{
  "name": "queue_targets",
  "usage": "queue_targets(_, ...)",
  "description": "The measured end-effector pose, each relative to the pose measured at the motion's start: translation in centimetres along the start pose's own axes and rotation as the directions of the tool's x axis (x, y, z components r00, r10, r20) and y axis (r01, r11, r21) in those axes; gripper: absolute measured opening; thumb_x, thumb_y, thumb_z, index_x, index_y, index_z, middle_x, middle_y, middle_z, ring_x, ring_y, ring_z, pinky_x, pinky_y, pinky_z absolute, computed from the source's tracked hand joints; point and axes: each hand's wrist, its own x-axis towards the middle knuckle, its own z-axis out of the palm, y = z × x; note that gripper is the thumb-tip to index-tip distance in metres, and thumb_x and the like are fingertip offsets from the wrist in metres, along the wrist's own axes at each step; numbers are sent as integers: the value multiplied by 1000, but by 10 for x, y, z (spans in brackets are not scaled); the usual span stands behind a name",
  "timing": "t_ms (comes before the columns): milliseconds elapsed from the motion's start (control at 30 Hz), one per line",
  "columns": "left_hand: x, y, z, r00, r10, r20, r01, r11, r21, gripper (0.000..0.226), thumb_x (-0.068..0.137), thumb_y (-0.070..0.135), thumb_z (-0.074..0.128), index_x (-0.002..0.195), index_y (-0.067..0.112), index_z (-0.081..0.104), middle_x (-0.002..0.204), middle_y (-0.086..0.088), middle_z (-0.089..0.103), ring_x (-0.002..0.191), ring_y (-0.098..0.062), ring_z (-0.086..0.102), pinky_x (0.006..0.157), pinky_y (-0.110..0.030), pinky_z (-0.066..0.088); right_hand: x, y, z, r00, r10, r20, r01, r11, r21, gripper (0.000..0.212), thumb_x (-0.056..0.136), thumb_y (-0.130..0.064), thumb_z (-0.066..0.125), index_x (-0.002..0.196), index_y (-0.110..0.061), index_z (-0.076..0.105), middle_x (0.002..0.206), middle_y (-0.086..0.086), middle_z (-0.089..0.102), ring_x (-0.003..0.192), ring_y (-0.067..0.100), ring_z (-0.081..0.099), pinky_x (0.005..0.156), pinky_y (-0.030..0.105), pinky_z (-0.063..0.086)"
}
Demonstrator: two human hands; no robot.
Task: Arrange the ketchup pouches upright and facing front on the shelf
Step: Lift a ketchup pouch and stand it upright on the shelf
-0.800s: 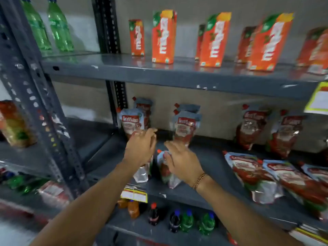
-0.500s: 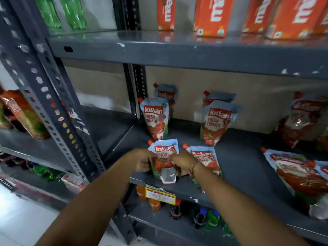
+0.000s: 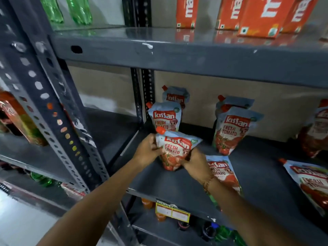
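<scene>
A Kissan ketchup pouch (image 3: 174, 150) with a red cap stands upright, label to the front, on the grey middle shelf (image 3: 179, 185). My left hand (image 3: 148, 152) grips its left edge and my right hand (image 3: 196, 165) grips its right lower side. Right behind it stand two more upright pouches (image 3: 166, 116), one behind the other. Another upright pair (image 3: 232, 128) is further right. A pouch (image 3: 222, 172) lies flat beside my right wrist, partly hidden by my arm. Another flat pouch (image 3: 310, 183) lies at the right edge.
The shelf above (image 3: 177, 55) holds orange juice cartons (image 3: 255, 16) and green bottles (image 3: 78, 9). A perforated steel upright (image 3: 53, 110) stands at the left. Below, small bottles (image 3: 211, 231) and a yellow price tag (image 3: 172, 211). More pouches (image 3: 317, 130) stand at the far right.
Both hands have lifted the front pouch from the shelf's front edge and moved it back, closer to the standing pouches. The view has shifted nearer to the shelf.
</scene>
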Motion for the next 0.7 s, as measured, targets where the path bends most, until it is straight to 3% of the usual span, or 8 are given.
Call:
queue_targets(133, 1, -10, -6, 977, -215, -4, 212, 959, 185, 18, 86, 16, 67, 79, 20, 50, 96, -5, 63, 94, -20, 61, 85, -39, 56, 7, 2, -3, 995, 55, 84, -46, 993, -104, 49, 72, -24, 74, 113, -9, 52, 117, 10, 64, 108, 25, 60, 93, 43, 51)
queue_targets(233, -2, 8, -7, 847, -529, 60, 413, 724, 553, 28, 89, 34, 61, 87, 5, 61, 95, -17, 69, 82, -26, 69, 69, -30, 56, 6, 6, -17, 981, 81, 177, -20, 945, -325, 51, 74, -15, 66, 121, -6, 48, 124, 15, 55, 117, 32, 52, 98, 43, 46)
queue_targets(333, -14, 19, 17, 634, -711, 306, 517, 683, 515, 35, 95, 24, 53, 107, -8, 57, 98, -23, 64, 100, -38, 66, 67, -29, 58, 1, 22, -40, 965, 262, 8, -212, 798, -564, 61, 66, -29, 50, 124, -9, 51, 130, 17, 52, 120, 39, 48, 100, 48, 44)
queue_targets(433, -20, 14, 58, 549, -694, 465, 617, 712, 335, 44, 96, 27, 50, 126, -6, 49, 107, -21, 64, 110, -35, 61, 83, -29, 56, -13, 32, -66, 855, 502, -128, -498, 728, -472, 63, 77, -36, 50, 134, -10, 41, 141, 17, 44, 126, 37, 46, 106, 42, 42)
queue_targets(500, -20, 10, 85, 544, -662, 516, 713, 688, 132, 41, 95, 24, 52, 128, 0, 48, 121, -21, 61, 114, -33, 60, 94, -34, 49, -18, 31, -75, 844, 528, -94, -515, 749, -417, 50, 88, -28, 47, 133, -6, 44, 141, 17, 47, 126, 33, 48, 105, 36, 40)
queue_targets(567, -22, 9, 109, 572, -624, 532, 749, 661, -31, 16, 93, 12, 56, 105, 3, 58, 104, -14, 65, 98, -26, 64, 94, -35, 48, -26, 32, -81, 844, 522, -122, -532, 784, -321, 41, 90, -20, 47, 128, -4, 50, 134, 18, 53, 120, 32, 53, 99, 35, 44)
queue_targets(600, -21, 8, 115, 612, -599, 517, 732, 676, -83, 4, 91, 4, 57, 93, 4, 59, 95, -11, 66, 88, -22, 64, 93, -36, 48, -29, 30, -79, 844, 514, -151, -536, 802, -265, 39, 90, -18, 49, 125, -2, 51, 130, 18, 57, 116, 33, 56, 94, 34, 46)
queue_targets(700, -20, 15, 124, 800, -443, 405, 528, 841, -121, 17, 85, -8, 61, 83, 9, 57, 88, -6, 66, 88, -20, 63, 83, -35, 54, -41, 23, -83, 858, 407, -313, -455, 885, -99, 34, 89, -10, 50, 122, -2, 44, 121, 20, 60, 109, 36, 59, 86, 36, 48)
